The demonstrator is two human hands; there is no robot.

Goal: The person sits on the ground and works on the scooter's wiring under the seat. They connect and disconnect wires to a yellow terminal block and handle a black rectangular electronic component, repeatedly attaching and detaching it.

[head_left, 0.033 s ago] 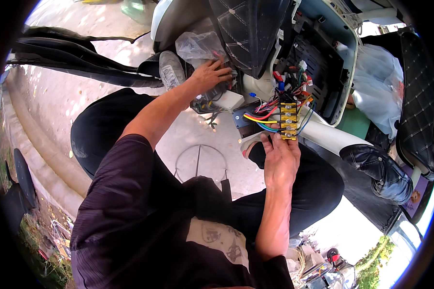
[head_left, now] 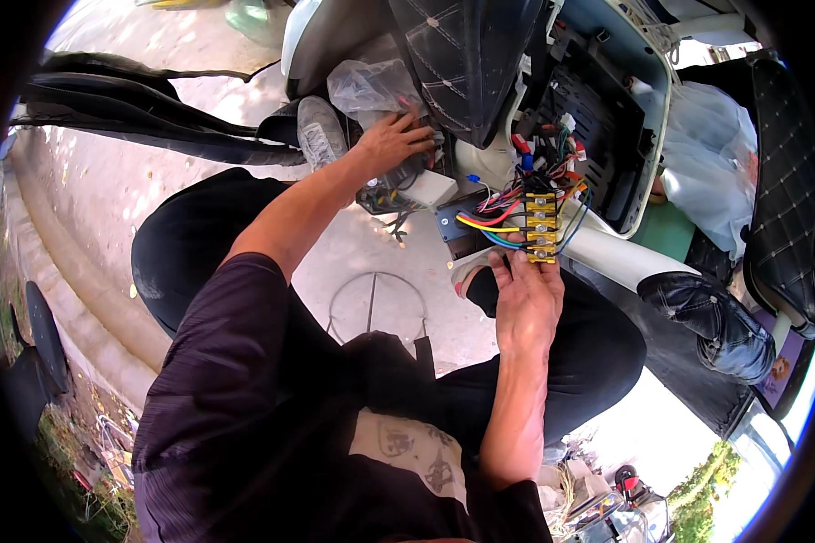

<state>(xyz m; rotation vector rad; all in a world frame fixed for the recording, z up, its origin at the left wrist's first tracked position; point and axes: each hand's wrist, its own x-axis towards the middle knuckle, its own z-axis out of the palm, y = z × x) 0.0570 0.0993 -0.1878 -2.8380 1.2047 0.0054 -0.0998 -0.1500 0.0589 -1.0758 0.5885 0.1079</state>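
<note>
My right hand (head_left: 527, 303) grips the lower end of a yellow terminal block (head_left: 541, 226), its thumb and fingers closed on it. Screws run down the block's face. Thick red, yellow, black, green and blue wires (head_left: 493, 222) join its left side, leading toward a dark metal-cased box (head_left: 457, 226). Farther left, my left hand (head_left: 394, 147) reaches over a box of small parts (head_left: 385, 199), fingers spread, fingertips partly hidden among the contents. Beside it lies a clear plastic bag (head_left: 362, 86). A white plastic box (head_left: 429, 188) sits just below that hand.
A vehicle's open compartment (head_left: 598, 127) with a bundle of connectors (head_left: 552, 158) stands at the far right of centre. A pale tube (head_left: 616, 253) crosses beside the block. Black quilted padding (head_left: 448, 63) rises ahead; a grey shoe (head_left: 321, 133) is left of my left hand.
</note>
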